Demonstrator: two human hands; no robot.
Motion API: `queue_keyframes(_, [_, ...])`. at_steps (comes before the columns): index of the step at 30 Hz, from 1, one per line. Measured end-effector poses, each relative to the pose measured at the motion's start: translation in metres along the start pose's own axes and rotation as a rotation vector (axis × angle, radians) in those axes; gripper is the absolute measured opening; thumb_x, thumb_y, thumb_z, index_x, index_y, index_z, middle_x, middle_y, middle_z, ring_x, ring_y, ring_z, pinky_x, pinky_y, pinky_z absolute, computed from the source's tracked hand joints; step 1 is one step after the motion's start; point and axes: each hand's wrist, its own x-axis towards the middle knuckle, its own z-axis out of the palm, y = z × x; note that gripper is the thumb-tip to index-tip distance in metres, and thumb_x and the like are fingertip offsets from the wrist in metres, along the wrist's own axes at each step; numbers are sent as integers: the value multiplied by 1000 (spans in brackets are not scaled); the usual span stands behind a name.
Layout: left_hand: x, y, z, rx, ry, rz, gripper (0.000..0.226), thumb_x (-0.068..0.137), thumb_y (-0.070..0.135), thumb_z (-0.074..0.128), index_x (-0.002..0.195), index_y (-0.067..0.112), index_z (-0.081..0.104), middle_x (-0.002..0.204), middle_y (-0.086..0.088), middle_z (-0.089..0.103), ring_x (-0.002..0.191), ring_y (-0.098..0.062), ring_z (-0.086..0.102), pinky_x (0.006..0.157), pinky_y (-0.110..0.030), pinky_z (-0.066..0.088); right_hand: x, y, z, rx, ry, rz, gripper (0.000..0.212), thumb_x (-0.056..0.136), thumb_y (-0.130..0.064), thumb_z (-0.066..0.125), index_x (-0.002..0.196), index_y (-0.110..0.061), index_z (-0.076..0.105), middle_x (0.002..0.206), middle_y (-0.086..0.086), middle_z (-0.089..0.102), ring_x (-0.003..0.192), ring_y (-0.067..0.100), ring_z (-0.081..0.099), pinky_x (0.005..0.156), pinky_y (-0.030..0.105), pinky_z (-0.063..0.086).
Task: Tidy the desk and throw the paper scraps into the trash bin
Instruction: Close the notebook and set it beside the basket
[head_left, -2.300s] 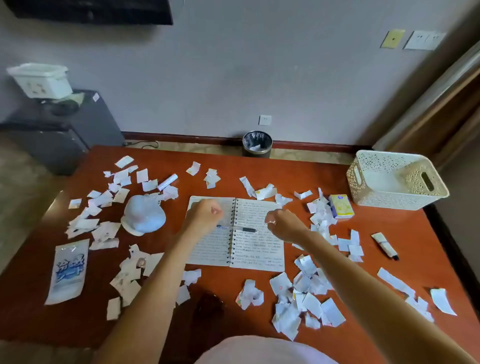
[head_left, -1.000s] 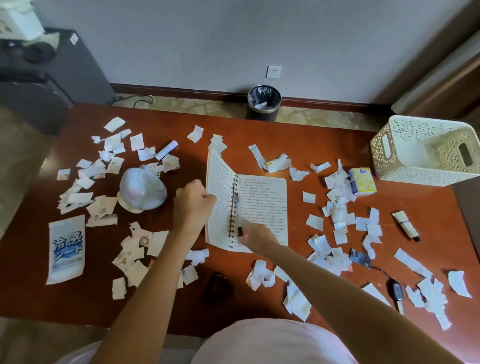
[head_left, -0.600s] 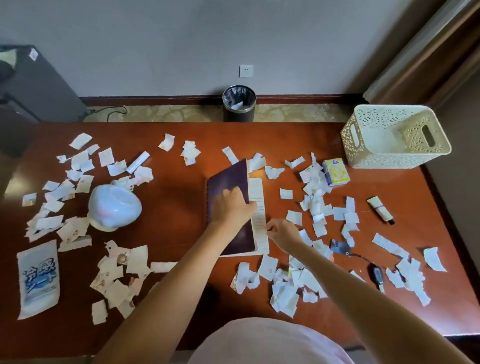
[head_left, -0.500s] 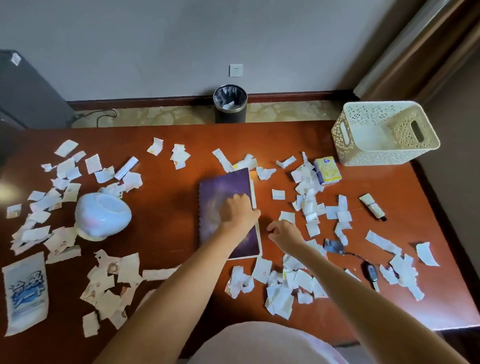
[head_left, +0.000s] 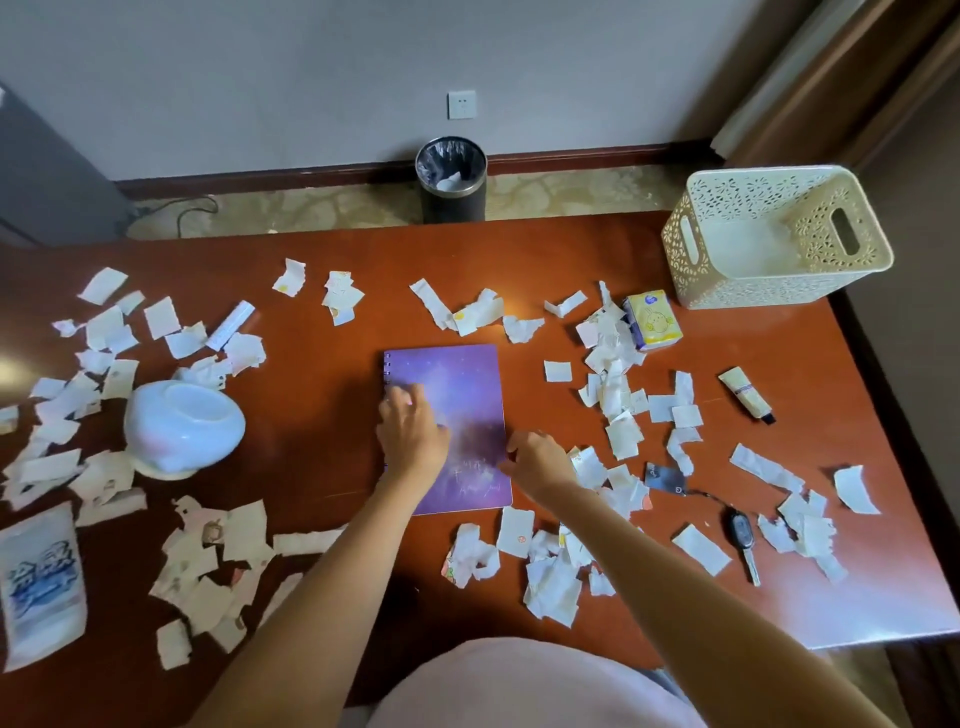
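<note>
Left hand (head_left: 413, 436) lay flat on a closed purple spiral notebook (head_left: 467, 389); right hand (head_left: 537, 460) touched its edge, grip unclear. Torn white paper scraps (head_left: 622, 435) littered the red-brown desk (head_left: 322, 410), uncollected.

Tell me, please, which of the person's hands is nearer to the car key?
Right. The right hand sits at the notebook's right edge, left of the car key; the left hand rests on the notebook, farther left.

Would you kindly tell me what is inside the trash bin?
The trash bin shows a dark liner and a pale scrap; its bottom is hidden by its near wall.
</note>
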Motion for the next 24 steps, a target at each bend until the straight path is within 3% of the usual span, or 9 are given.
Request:
queue_keyframes(5, [-7,-49,-5,-487,-21,-329,65,80,19,69,133,-2,37,134,-23,41,119,-38,46,96,-37,40,5,-14,11,-2,17,47,22,93,-13,54,111,0,58,112,15,63,95,27,65,86,28,52])
queue_keyframes(9, [-6,-65,-12,-900,-180,-438,42,81,11,70,119,1,57,120,-15,61,97,-25,58,68,-27,44,4,-23,13,13,3,76,23,94,-8,52,114,1,55,113,16,64,98,30,65,88,30,52])
queue_keyframes(11, [-8,-69,-16,-1013,-270,-428,33,81,9,69,113,2,63,117,-15,65,93,-22,58,69,-26,45,1,-27,13,17,-3,84,24,94,-9,52,115,1,54,113,17,64,99,30,64,89,31,51])
queue_keyframes(14, [-12,-72,-19,-1119,-257,-383,33,81,3,68,113,3,64,116,-14,66,101,-26,63,89,-33,49,-1,-32,15,38,-21,100,28,93,-13,55,118,1,52,114,17,63,101,31,64,89,32,51])
queue_keyframes(17, [-19,-67,-30,-1142,-235,-294,34,82,2,67,115,4,62,111,-12,66,94,-24,63,79,-29,50,-8,-35,15,109,-36,111,33,92,-20,57,119,-3,53,116,14,64,101,29,65,89,32,52])
queue_keyframes(21, [-30,-56,-48,-1122,-223,-174,29,83,7,67,112,10,63,112,-10,67,99,-25,64,90,-38,50,-23,-38,-5,305,51,108,36,95,-17,49,128,-3,49,124,13,61,109,31,60,92,32,49])
queue_keyframes(24, [-41,-29,-54,-1092,-185,-77,31,85,11,67,113,12,55,110,-4,65,97,-23,64,88,-38,52,-35,-26,-28,531,164,133,32,96,-12,44,125,-4,52,125,13,60,112,30,58,96,35,48])
